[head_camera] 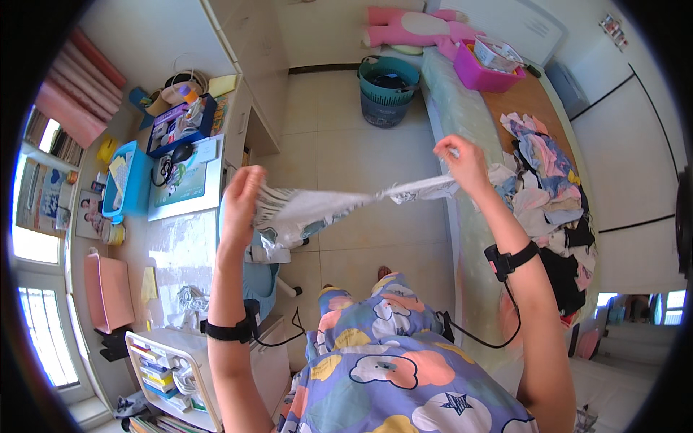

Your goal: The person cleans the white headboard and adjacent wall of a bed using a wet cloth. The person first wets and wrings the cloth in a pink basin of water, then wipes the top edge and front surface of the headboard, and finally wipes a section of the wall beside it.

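Stretched between my two hands is a light fabric garment (319,208) with dark stripes at one end and printed figures. It is twisted near its middle and hangs in the air above the floor. My left hand (243,200) grips the striped end. My right hand (464,162) has its fingers pinched together at the other end, where a bit of pale cloth shows between them. That end partly passes behind my right wrist. Beyond my right hand, a heap of crumpled clothes (547,184) lies on the bed (455,108).
A teal laundry basket (387,81) stands on the tiled floor (352,157). A magenta bin (476,70) and a pink plush toy (417,27) are at the bed's far end. On the left, a desk (178,243) holds a blue basket (135,178) and a navy box (203,127).
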A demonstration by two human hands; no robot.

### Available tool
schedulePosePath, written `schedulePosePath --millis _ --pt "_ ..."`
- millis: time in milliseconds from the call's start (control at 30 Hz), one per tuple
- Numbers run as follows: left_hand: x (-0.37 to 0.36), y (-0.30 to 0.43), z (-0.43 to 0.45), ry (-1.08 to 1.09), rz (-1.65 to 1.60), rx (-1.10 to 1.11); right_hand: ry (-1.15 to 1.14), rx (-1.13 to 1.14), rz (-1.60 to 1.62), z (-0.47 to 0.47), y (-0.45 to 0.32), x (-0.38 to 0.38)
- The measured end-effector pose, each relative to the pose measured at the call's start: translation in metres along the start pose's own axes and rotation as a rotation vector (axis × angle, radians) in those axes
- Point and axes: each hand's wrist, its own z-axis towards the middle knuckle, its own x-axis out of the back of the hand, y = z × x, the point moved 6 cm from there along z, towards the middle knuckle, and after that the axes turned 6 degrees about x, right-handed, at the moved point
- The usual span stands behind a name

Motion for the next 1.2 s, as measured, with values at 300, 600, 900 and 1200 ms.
schedulePosePath --millis 300,600,900,1200 --pt "0.019 -0.017 -0.035 -0.281 0.820 -0.205 -0.741 0.049 -0.363 -0.041 0.024 -0.020" --pt "0.136 -0.026 -0.045 0.199 0.143 -0.139 -0.110 -0.320 -0.286 -0.033 0.151 0.027" --pt "0.191 0.035 -0.070 0.325 -0.077 -0.244 -0.289 -0.379 0.523 -0.006 0.024 -0.083" --pt "0.296 -0.037 -0.082 0.632 0.195 -0.215 -0.330 -0.618 1.122 -0.007 -0.083 -0.150"
